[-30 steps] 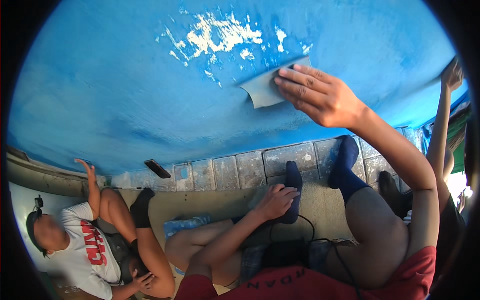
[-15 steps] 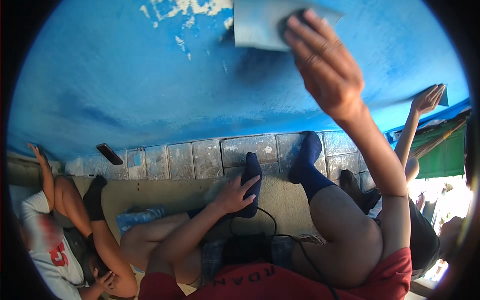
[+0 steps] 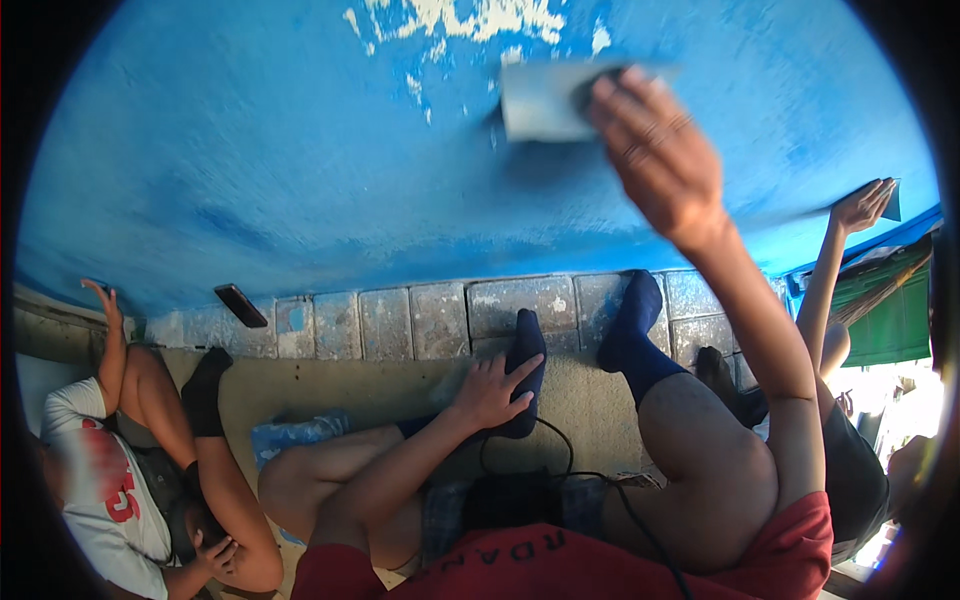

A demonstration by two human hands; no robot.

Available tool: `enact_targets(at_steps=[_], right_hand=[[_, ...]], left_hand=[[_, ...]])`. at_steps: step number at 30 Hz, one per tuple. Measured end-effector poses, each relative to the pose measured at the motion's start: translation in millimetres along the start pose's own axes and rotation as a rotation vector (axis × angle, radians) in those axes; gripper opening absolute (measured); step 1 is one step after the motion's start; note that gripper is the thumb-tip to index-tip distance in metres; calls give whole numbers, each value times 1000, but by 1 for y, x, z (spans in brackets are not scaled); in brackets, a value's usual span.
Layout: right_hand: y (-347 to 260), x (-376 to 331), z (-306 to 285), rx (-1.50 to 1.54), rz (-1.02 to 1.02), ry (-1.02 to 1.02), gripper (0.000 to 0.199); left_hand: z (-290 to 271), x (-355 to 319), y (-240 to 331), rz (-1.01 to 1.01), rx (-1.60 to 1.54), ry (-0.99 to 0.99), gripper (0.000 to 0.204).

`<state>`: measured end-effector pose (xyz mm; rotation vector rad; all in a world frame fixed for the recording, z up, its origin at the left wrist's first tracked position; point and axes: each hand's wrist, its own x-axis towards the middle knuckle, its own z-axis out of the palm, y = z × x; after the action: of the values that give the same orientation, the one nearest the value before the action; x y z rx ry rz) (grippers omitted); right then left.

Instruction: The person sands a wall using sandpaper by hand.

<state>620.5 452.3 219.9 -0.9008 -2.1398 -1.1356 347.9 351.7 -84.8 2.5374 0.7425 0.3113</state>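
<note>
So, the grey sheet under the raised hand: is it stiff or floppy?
The grey sheet is probably thin and bendable, since it lies flat against the blue surface under the right hand. It looks light. Its grip cannot be told.

The wall (image 3: 300, 150) is bright blue, with white flaked patches (image 3: 470, 15) at twelve o'clock. The sheet (image 3: 540, 100) pressed against it looks pale grey, though it is blurred. Grey blocks (image 3: 440, 320) with blue smears run along the wall's foot. Both socks (image 3: 630, 340) are dark navy. At six o'clock the shirt (image 3: 560, 570) is red; at eight o'clock a white shirt (image 3: 100, 480) carries red print.
</note>
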Motion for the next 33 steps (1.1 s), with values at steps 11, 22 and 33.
enact_targets(at_steps=[11,22,33], right_hand=[[18,20,0,14,131,217,38],[-1,8,12,31,95,51,36],[-15,-2,26,133,-16,-96,31]], left_hand=[[0,-2,6,-71,0,-76,71],[-1,-1,-1,-52,5,-84,74],[1,0,-2,-32,-46,-50,71]])
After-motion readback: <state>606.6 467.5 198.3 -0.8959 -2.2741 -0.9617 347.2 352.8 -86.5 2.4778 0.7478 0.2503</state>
